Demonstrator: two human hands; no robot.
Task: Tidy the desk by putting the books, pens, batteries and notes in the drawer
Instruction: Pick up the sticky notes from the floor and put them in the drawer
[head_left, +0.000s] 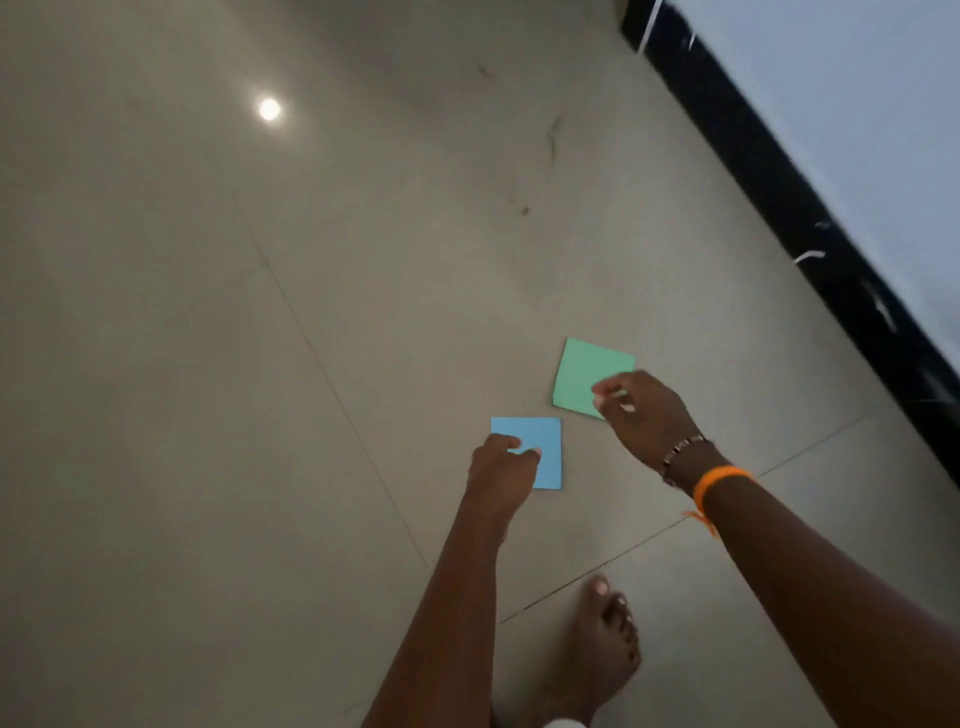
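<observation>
On the tiled floor (260, 364), a blue note (540, 441) is pinched at its near-left edge by the left hand (501, 475); just beyond it, to its right, a green note (582, 371) is nipped at its corner by the right hand (641, 415). Both are judged light, thin and floppy, best lifted by an edge.

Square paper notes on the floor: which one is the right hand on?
The green square paper note, nearer the black skirting; right hand pinches its corner. The blue square paper note is under the left hand.

Both arms reach down, left hand (501, 467) and right hand (644, 415) curled.
</observation>
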